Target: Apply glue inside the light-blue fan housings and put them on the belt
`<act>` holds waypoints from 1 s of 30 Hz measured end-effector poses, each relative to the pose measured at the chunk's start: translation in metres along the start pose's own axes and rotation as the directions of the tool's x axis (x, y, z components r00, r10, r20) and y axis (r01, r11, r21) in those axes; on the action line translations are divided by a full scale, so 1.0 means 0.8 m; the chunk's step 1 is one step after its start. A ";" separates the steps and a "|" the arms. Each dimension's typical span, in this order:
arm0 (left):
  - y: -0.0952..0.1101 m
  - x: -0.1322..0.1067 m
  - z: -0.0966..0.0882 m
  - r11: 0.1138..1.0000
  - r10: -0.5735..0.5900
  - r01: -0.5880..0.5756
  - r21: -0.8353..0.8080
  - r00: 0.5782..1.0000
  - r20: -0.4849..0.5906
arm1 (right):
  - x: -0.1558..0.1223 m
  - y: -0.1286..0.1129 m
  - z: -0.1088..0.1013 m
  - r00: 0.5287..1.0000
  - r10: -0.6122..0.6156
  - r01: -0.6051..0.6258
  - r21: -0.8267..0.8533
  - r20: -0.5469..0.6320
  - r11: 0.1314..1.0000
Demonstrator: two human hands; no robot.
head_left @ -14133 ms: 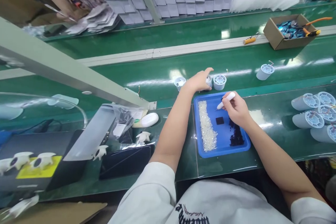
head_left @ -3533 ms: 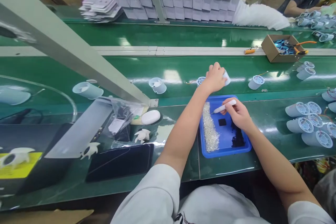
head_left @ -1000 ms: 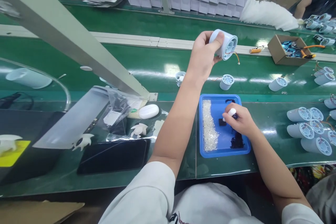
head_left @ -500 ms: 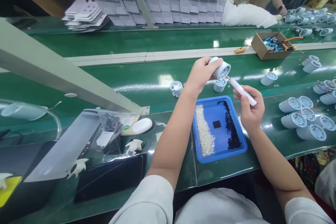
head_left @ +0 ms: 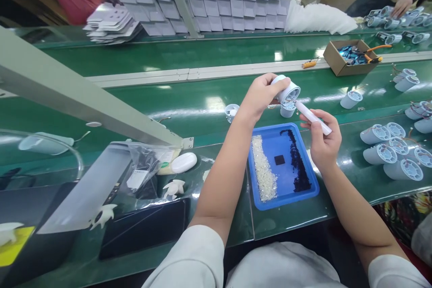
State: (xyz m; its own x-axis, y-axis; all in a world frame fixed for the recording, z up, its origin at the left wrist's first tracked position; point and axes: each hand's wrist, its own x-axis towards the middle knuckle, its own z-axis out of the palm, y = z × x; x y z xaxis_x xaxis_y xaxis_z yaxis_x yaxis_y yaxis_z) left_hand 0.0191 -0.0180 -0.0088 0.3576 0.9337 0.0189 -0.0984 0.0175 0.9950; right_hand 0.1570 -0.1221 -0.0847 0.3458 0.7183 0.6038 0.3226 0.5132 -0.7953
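My left hand (head_left: pixel 259 98) grips a pale blue cylindrical housing (head_left: pixel 282 89), its ribbed open end tilted toward my right. My right hand (head_left: pixel 326 139) is closed around a white pen-style screwdriver (head_left: pixel 312 117), whose tip meets the housing's open end; the exact contact spot is too small to make out. Just behind and below the held part stands another housing (head_left: pixel 287 111) with thin wires. Beneath my hands lies a blue tray (head_left: pixel 281 144), with small clear-white pieces (head_left: pixel 264 171) along its left side, black pieces (head_left: pixel 299 166) along its right and a dark square between.
Several similar housings (head_left: pixel 403 170) stand at right. Farther back are a cardboard box (head_left: pixel 344 66) of blue parts and pliers, and a co-worker's hand (head_left: pixel 401 6) at more parts. A slanted metal post (head_left: pixel 101 94), plastic bag and white mouse-shaped object (head_left: pixel 184 162) are left.
Both hands keep their holds, and the screwdriver tip stays at the housing's open end. Housings on the green belt have shifted slightly right. The co-worker's hand now reaches onto the far parts.
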 end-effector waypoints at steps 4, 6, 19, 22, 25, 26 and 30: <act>0.000 0.000 0.000 1.000 -0.008 0.008 -0.021 1.000 0.011 | 0.000 -0.001 0.001 1.000 -0.008 0.008 0.007 -0.001 1.000; 0.000 0.000 0.001 1.000 -0.008 0.008 -0.026 1.000 0.010 | 0.001 -0.002 0.001 1.000 -0.014 0.014 0.007 0.001 1.000; 0.000 0.000 0.001 0.999 -0.022 0.023 -0.032 0.999 0.025 | 0.001 -0.006 0.003 1.000 -0.008 0.009 0.039 -0.026 0.999; 0.000 -0.001 0.003 0.999 -0.018 0.019 -0.033 1.000 0.018 | 0.001 -0.006 0.003 1.000 -0.010 0.011 0.061 -0.020 0.998; 0.000 -0.001 0.004 1.000 -0.025 0.025 -0.015 1.000 0.000 | 0.000 -0.005 0.004 1.000 0.011 -0.010 0.036 -0.009 0.999; 0.000 -0.002 0.004 1.000 -0.030 0.030 -0.008 1.000 -0.005 | -0.001 -0.004 0.004 1.000 0.012 -0.012 0.026 -0.007 1.000; 0.001 -0.002 0.008 0.998 -0.045 0.045 0.049 0.999 0.002 | -0.003 0.001 0.003 1.000 -0.002 0.002 -0.016 0.001 1.000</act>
State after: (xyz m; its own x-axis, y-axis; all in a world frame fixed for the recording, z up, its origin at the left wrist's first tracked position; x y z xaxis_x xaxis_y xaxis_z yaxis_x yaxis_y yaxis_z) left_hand 0.0246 -0.0217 -0.0075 0.3640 0.9311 -0.0257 -0.0363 0.0418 0.9985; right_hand 0.1544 -0.1221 -0.0866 0.3445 0.7176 0.6052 0.3369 0.5072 -0.7932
